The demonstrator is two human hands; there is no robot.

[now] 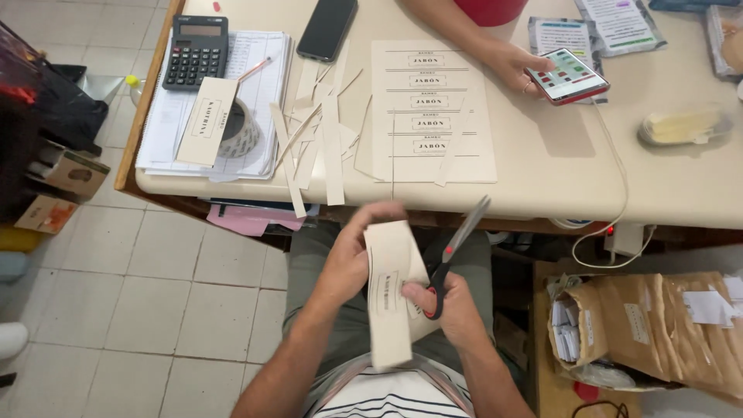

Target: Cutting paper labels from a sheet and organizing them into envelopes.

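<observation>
Head view: a cream label sheet (432, 112) lies on the table (557, 178), paper strips (321, 139) beside it, brown paper bags (658, 329) at lower right. The left hand (348, 259) pinches a long label strip (391, 298), held roughly upright over the lap. The right hand (453, 306) grips red-handled scissors (457, 248), blades pointing up-right.

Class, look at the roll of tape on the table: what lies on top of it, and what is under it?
A cut paper label lies across the tape roll, hiding its left side. Beneath it lies a paper stack.

The left hand (348, 259) is motion-blurred. The right hand (453, 306) hides the scissors' (457, 248) handles. A co-worker's arm (457, 31) is cut off by the top edge.
</observation>
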